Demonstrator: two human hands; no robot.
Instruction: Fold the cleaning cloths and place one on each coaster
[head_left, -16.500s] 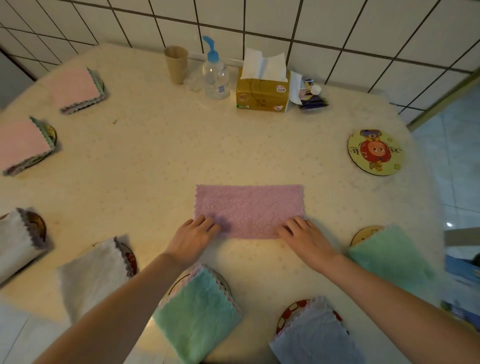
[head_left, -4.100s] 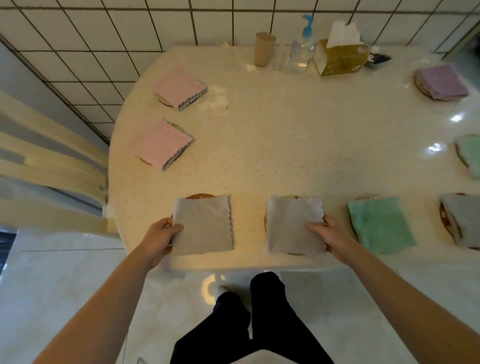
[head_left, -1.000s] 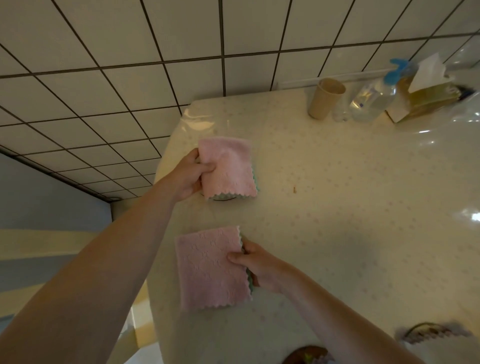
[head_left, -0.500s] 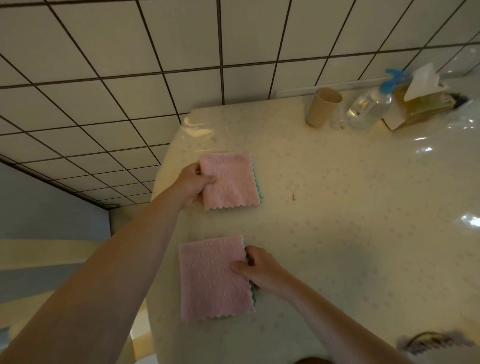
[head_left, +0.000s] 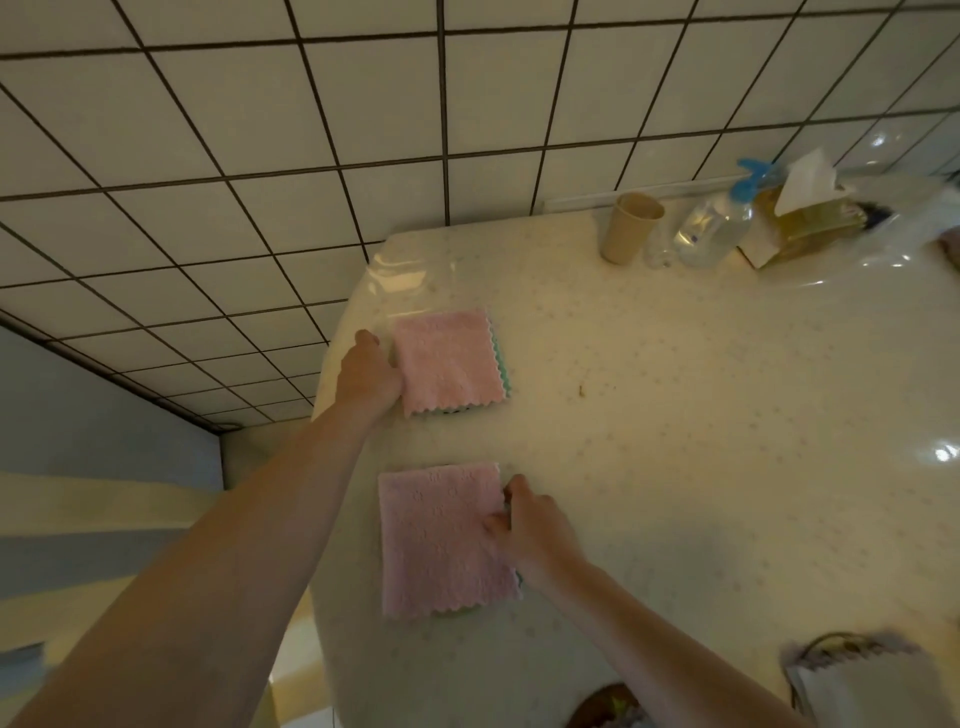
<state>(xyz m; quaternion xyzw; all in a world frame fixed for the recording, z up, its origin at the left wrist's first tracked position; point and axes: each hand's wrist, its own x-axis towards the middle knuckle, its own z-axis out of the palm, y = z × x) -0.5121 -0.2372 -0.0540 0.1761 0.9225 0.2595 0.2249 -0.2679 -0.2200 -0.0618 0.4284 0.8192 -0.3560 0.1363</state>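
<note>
Change: since half a second ago the left hand's thumb comes off the top of the far cloth, and that cloth now lies flat; the near cloth barely shifts.
Left hand (head_left: 368, 382): at the far pink cloth (head_left: 445, 362), against its left edge, fingers curled at the fold; whether they pinch it I cannot tell.
Right hand (head_left: 535, 530): thumb on top of the near pink cloth (head_left: 441, 538), fingers curled at its right edge, pinching it there.
Cloths: both folded square on the table (head_left: 701, 415), green layers peeking out on the side away from the left fingers.
Coasters: mostly hidden under the cloths.
Beyond the fingers: paper cup (head_left: 629, 227), pump bottle (head_left: 714, 228), tissue box (head_left: 802, 228) by the tiled wall (head_left: 311, 130).
Near right: grey cloth (head_left: 867, 686) on a coaster (head_left: 831, 643).
</note>
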